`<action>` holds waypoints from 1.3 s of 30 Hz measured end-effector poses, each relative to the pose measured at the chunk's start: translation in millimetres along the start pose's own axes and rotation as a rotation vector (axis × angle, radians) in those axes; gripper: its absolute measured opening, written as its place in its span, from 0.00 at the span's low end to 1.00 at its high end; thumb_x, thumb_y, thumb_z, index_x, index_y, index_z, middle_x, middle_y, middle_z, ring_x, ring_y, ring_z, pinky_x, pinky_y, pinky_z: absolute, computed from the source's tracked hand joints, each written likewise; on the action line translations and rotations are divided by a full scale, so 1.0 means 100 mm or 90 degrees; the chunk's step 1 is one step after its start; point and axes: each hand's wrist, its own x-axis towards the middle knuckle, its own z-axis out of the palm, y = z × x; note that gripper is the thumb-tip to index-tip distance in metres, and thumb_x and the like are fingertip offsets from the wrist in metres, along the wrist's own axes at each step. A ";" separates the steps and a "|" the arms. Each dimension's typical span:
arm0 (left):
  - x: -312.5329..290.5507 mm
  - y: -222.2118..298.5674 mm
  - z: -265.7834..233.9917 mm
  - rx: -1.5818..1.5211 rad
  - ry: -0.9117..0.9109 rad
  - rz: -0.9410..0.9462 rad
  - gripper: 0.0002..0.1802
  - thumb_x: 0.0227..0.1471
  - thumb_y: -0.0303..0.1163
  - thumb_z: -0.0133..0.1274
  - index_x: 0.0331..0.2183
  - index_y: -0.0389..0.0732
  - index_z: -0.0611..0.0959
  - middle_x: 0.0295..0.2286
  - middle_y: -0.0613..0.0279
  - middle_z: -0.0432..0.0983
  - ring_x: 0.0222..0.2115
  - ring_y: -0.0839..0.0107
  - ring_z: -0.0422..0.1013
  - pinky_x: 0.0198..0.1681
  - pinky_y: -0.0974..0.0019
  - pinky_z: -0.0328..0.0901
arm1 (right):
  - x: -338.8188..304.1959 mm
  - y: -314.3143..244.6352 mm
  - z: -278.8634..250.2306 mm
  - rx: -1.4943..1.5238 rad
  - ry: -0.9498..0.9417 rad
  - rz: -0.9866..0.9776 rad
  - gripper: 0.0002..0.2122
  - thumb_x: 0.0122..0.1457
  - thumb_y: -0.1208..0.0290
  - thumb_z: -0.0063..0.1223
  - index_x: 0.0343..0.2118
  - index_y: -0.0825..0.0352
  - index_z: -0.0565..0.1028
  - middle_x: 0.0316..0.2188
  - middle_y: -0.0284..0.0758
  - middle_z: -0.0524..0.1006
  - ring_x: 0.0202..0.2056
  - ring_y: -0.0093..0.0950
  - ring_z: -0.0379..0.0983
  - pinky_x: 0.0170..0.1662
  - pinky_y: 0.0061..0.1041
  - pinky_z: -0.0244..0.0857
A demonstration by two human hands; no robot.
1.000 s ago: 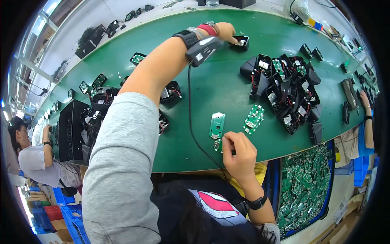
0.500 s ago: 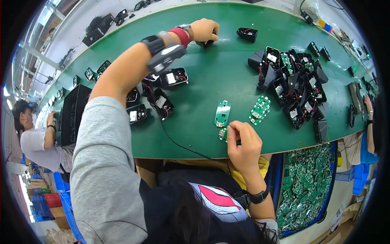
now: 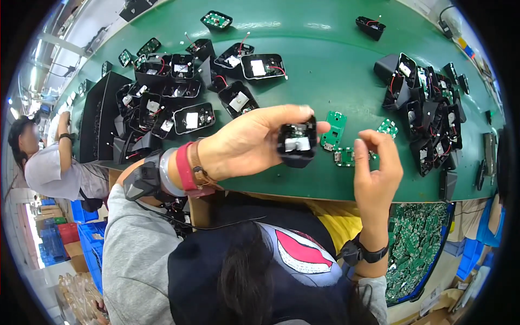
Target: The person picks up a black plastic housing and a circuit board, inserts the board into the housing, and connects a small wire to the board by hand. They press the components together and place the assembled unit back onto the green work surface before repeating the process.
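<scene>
My left hand [image 3: 244, 142] is closed around a small black plastic housing [image 3: 297, 145], its open side facing up and a white patch showing inside. It holds the housing over the green table, just left of the loose circuit boards. My right hand [image 3: 381, 170] hovers at the near edge of those boards, thumb and curled fingers apart with nothing visible between them. A green circuit board [image 3: 343, 157] lies partly behind its thumb. Just beyond are a longer board [image 3: 333, 130] and another board [image 3: 388, 128].
Open black housings [image 3: 192, 119] with red wires crowd the left, beside a black box [image 3: 97, 122]. More housings [image 3: 428, 108] are piled at right; single ones [image 3: 370, 28] stand farther back. A blue-rimmed bin of circuit boards [image 3: 414, 254] sits below the right edge. A co-worker [image 3: 46, 157] sits at left.
My left hand has come back from the far side of the table, bringing the black housing near my right hand. My right hand's fingers have parted. The whole view has shifted.
</scene>
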 end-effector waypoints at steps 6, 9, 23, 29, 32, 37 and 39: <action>0.31 -0.11 -0.22 0.156 -0.090 0.147 0.26 0.55 0.23 0.46 0.54 0.37 0.60 0.51 0.50 0.65 0.43 0.68 0.70 0.47 0.66 0.68 | 0.03 -0.13 0.23 -0.227 -0.091 -0.044 0.12 0.47 0.69 0.61 0.34 0.68 0.75 0.34 0.38 0.73 0.39 0.35 0.69 0.41 0.31 0.64; 0.44 -0.18 -0.37 0.364 -0.077 0.341 0.14 0.57 0.23 0.44 0.45 0.37 0.63 0.52 0.49 0.63 0.41 0.72 0.70 0.44 0.69 0.68 | 0.06 -0.24 0.29 -0.281 -0.103 -0.007 0.14 0.46 0.70 0.62 0.35 0.68 0.74 0.36 0.38 0.73 0.41 0.35 0.69 0.44 0.31 0.64; 0.33 -0.18 -0.29 0.353 -0.081 0.356 0.08 0.54 0.26 0.52 0.38 0.37 0.79 0.42 0.63 0.75 0.33 0.82 0.68 0.36 0.78 0.65 | 0.17 0.05 0.14 0.151 0.041 0.323 0.07 0.59 0.76 0.50 0.38 0.74 0.75 0.25 0.29 0.75 0.22 0.15 0.69 0.26 0.12 0.62; 0.32 -0.19 -0.25 0.587 -0.125 0.576 0.09 0.55 0.30 0.51 0.35 0.40 0.83 0.33 0.61 0.73 0.33 0.75 0.69 0.37 0.72 0.63 | 0.09 0.00 0.05 0.333 0.057 0.310 0.09 0.59 0.76 0.49 0.40 0.76 0.73 0.25 0.32 0.76 0.21 0.16 0.69 0.24 0.13 0.62; 0.35 -0.16 -0.27 0.669 -0.098 0.573 0.08 0.54 0.30 0.51 0.34 0.39 0.82 0.33 0.61 0.73 0.33 0.74 0.69 0.36 0.73 0.63 | 0.10 -0.17 0.02 0.417 0.050 0.316 0.09 0.59 0.76 0.49 0.40 0.75 0.73 0.25 0.32 0.76 0.21 0.16 0.69 0.24 0.13 0.62; 0.37 -0.25 -0.28 0.720 -0.110 0.637 0.09 0.48 0.23 0.55 0.35 0.39 0.81 0.33 0.56 0.72 0.34 0.60 0.70 0.39 0.65 0.65 | 0.11 -0.42 0.14 0.430 -0.025 0.277 0.08 0.58 0.80 0.50 0.40 0.74 0.73 0.28 0.32 0.76 0.25 0.14 0.69 0.26 0.12 0.64; 0.37 -0.23 -0.30 0.757 -0.101 0.664 0.09 0.47 0.23 0.55 0.35 0.39 0.80 0.33 0.56 0.72 0.34 0.60 0.70 0.38 0.65 0.65 | 0.12 -0.45 0.17 0.426 -0.023 0.272 0.07 0.58 0.80 0.50 0.39 0.74 0.73 0.29 0.31 0.75 0.25 0.13 0.69 0.26 0.11 0.63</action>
